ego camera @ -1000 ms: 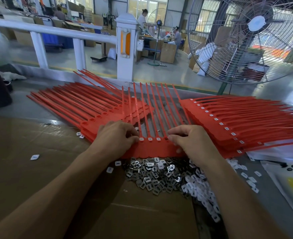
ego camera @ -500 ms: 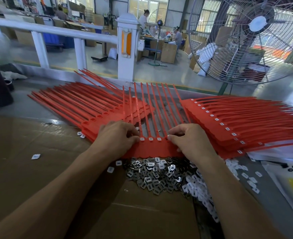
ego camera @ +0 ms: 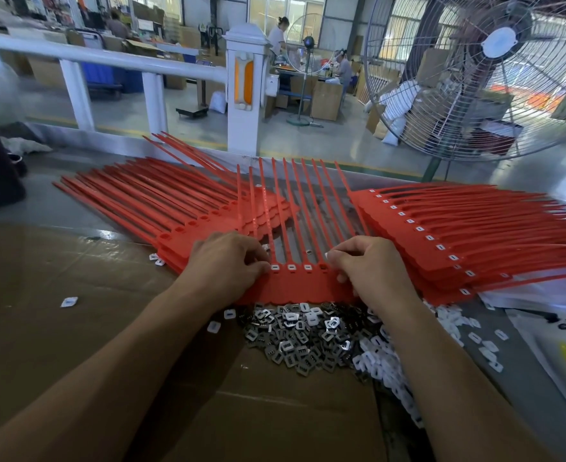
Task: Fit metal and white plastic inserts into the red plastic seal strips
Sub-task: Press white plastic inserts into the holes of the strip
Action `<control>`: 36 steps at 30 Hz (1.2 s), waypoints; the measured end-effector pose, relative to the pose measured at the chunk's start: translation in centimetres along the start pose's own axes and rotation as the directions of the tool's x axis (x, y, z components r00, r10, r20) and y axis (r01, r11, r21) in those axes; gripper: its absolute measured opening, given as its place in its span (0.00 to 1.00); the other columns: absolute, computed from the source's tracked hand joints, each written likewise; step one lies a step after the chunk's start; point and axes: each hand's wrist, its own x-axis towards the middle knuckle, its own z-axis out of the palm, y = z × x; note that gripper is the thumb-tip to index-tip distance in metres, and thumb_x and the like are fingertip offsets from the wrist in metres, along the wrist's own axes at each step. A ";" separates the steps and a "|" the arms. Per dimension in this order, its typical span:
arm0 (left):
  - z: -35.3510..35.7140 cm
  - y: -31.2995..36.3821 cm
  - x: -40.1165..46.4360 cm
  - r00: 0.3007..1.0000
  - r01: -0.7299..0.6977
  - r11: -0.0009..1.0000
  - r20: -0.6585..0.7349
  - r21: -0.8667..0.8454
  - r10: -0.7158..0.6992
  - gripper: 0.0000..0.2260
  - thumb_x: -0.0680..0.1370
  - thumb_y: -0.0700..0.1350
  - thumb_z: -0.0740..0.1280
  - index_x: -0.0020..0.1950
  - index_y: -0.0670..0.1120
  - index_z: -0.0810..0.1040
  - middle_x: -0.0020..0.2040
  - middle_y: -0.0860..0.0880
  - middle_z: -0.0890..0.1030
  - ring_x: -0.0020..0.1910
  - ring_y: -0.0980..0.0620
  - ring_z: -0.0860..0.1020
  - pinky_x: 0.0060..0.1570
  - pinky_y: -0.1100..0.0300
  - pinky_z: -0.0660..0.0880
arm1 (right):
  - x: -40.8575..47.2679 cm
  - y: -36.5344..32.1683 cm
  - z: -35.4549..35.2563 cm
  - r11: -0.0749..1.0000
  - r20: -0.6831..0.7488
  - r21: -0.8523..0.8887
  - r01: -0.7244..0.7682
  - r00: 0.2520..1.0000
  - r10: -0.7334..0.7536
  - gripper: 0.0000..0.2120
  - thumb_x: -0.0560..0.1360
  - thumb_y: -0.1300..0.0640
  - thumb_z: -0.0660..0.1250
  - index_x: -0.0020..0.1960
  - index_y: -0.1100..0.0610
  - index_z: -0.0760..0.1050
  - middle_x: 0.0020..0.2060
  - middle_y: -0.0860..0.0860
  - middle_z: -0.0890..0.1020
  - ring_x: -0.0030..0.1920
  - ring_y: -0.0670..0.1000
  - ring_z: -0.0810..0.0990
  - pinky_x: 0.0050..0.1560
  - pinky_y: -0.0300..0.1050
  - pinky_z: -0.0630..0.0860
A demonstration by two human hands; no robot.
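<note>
Centrally, red seal strip pinned on cardboard: left hand and right hand curled, fingertips pinching its sockets. Near: metal inserts, white inserts. Flanking: left stack, right stack; far right, fan.

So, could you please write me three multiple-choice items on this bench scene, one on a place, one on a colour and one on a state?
1. Where does the pile of metal inserts lie?
A. On the near side of the red strip under the hands
B. On top of the right stack
C. On the floor by the fan

2. What colour are the inserts seated in the right stack of strips?
A. Black
B. White
C. Yellow

3. How are the left hand and right hand placed?
A. Both raised off the bench
B. One reaching into the pile
C. Both resting on the strip, fingertips at its sockets

Answers: 1 A, the pile sits just below the strip's near edge; 2 B, white squares line the stack's heads; 3 C, both hands sit on the strip.
</note>
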 end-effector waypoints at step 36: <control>-0.1 0.2 0.0 1.000 -0.007 1.000 0.011 -0.005 0.007 0.06 0.78 0.56 0.71 0.53 0.59 0.83 0.51 0.59 0.80 0.56 0.55 0.75 0.66 0.44 0.69 | -0.7 -1.0 0.1 0.970 0.065 -0.212 0.120 0.992 -0.108 0.07 0.80 0.57 0.71 0.53 0.47 0.86 0.50 0.44 0.86 0.45 0.36 0.79 0.42 0.26 0.69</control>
